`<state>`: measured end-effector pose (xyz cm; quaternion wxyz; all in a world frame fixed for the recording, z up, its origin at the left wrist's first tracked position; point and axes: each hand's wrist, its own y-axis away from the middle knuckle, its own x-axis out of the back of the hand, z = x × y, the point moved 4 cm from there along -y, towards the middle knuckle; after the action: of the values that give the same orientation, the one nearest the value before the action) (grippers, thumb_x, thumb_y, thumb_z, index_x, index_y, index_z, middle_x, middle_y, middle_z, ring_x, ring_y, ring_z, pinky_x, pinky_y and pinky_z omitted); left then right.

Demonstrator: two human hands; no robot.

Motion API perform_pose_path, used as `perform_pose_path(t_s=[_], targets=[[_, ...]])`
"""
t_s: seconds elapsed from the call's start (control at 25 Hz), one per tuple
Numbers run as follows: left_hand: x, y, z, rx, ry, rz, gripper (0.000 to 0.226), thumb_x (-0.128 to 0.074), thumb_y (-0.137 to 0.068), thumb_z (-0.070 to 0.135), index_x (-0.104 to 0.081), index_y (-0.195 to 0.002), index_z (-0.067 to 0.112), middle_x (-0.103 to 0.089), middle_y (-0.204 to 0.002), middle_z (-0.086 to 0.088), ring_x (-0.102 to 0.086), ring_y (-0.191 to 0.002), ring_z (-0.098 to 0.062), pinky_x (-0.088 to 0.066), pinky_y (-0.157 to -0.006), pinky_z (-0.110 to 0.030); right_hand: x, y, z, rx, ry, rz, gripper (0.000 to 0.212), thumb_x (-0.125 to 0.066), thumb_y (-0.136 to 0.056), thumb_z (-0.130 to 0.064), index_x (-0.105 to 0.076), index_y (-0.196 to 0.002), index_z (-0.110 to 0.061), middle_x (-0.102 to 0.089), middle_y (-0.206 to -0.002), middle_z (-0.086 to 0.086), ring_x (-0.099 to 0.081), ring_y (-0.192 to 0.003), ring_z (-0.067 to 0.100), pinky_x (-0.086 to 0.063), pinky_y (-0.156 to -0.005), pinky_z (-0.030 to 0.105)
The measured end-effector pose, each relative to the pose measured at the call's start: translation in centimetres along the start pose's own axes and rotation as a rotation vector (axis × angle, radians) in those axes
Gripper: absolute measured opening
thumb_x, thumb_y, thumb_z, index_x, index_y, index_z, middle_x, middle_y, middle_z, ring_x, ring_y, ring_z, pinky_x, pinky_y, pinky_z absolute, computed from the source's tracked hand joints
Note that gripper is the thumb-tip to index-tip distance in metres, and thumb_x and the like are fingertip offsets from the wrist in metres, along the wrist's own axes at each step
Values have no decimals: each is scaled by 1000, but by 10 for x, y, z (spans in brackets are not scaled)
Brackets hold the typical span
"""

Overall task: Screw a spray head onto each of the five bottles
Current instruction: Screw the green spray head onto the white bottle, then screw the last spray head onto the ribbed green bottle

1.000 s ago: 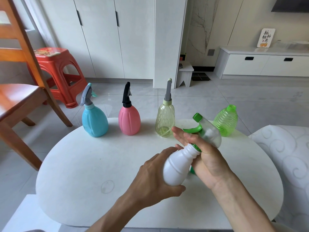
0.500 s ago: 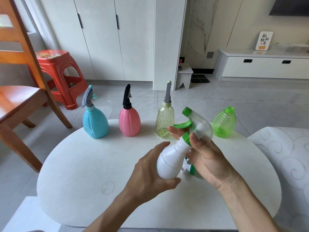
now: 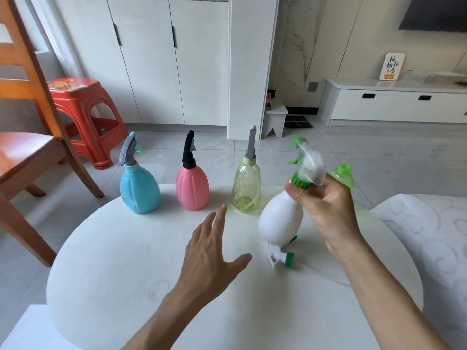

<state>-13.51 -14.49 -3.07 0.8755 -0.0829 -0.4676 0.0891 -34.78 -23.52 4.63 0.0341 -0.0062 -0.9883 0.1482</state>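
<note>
My right hand (image 3: 326, 208) grips the neck of a white bottle (image 3: 280, 221) fitted with a white and green spray head (image 3: 307, 165), holding it tilted just above the white table (image 3: 126, 261). My left hand (image 3: 212, 251) hovers open to its left, holding nothing. Along the table's far edge stand a blue bottle (image 3: 139, 190), a pink bottle (image 3: 192, 186) and a pale yellow bottle (image 3: 246, 189), each with a spray head on. A green ribbed bottle (image 3: 343, 176) with an open neck stands behind my right hand. A loose white and green spray head (image 3: 280, 258) lies on the table under the white bottle.
A wooden chair (image 3: 27, 152) stands at the left with a red plastic stool (image 3: 83, 117) behind it. A white patterned cushion (image 3: 429, 231) lies to the right of the table. White cabinets line the back wall.
My left hand has let go of the white bottle and opened. My right hand has lifted the bottle more upright and moved it to the right.
</note>
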Motion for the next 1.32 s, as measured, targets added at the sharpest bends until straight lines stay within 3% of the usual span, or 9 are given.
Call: perform_pose_path(t_s=[0.12, 0.2, 0.44, 0.6, 0.72, 0.88, 1.04, 1.16, 1.32], targets=[[-11, 1, -3, -104, -410, -52, 109, -45, -83, 75, 39, -143, 40, 12, -168, -4, 5, -154, -30, -2, -123, -54, 7, -41, 7, 29, 163, 148, 28, -84, -69, -31, -65, -81, -14, -72, -78, 11, -62, -69, 17, -47, -66, 31], [-21, 3, -9, -99, -469, -151, 107, -40, -83, 78, 47, -134, 42, 21, -166, -4, 13, -153, -32, 6, -120, -56, 3, -63, 20, -2, 250, 173, 26, -84, -71, -31, -60, -79, -21, -71, -77, 4, -63, -69, 20, -49, -66, 34], [-34, 5, -20, -134, -497, -209, 102, -36, -87, 75, 50, -131, 43, 14, -167, -5, 5, -154, -31, 0, -121, -54, -6, -99, 56, -67, 443, 186, 29, -80, -74, -35, -58, -88, -23, -72, -88, 1, -66, -80, 26, -40, -62, 29], [-35, 7, -19, -168, -501, -193, 100, -31, -82, 81, 42, -140, 44, 22, -164, -2, 17, -152, -33, 15, -117, -59, -4, -108, 70, -130, 570, 106, 35, -80, -74, -30, -61, -99, -14, -72, -98, 6, -66, -87, 31, -51, -72, 37], [-29, 2, -12, -227, -480, -103, 99, -32, -80, 83, 26, -150, 42, 17, -164, -1, 16, -151, -34, 13, -117, -62, -5, -105, 73, -139, 587, 83, 36, -78, -77, -31, -61, -103, -13, -71, -102, 8, -65, -91, 32, -50, -74, 37], [-32, 1, -9, -224, -474, -114, 98, -27, -81, 84, 33, -146, 43, 25, -162, 1, 22, -150, -32, 16, -117, -60, -3, -103, 75, -165, 595, 77, 39, -76, -78, -33, -59, -106, -14, -69, -105, 8, -64, -94, 32, -47, -72, 35], [-28, 2, -5, -264, -475, -87, 99, -36, -83, 80, 16, -155, 38, -3, -166, -5, -3, -152, -36, 0, -116, -62, -4, -96, 80, -200, 561, 47, 60, -82, -75, -29, -51, -125, -14, -66, -121, 9, -63, -106, 32, -43, -76, 32], [-26, -3, -4, -257, -480, -60, 99, -35, -83, 82, 15, -156, 37, -5, -166, -5, -5, -152, -36, -5, -119, -65, 2, -79, 79, -217, 498, 59, 87, -84, -73, -26, -34, -143, -20, -55, -136, 4, -55, -117, 27, -38, -82, 28], [-27, -12, 9, -266, -505, -38, 98, -40, -83, 79, -3, -159, 30, -14, -165, -9, -15, -151, -39, -14, -116, -68, 32, -46, 69, -3, 423, 287, 75, -77, -71, -17, -40, -136, -17, -52, -124, 3, -55, -105, 25, -39, -81, 29]])
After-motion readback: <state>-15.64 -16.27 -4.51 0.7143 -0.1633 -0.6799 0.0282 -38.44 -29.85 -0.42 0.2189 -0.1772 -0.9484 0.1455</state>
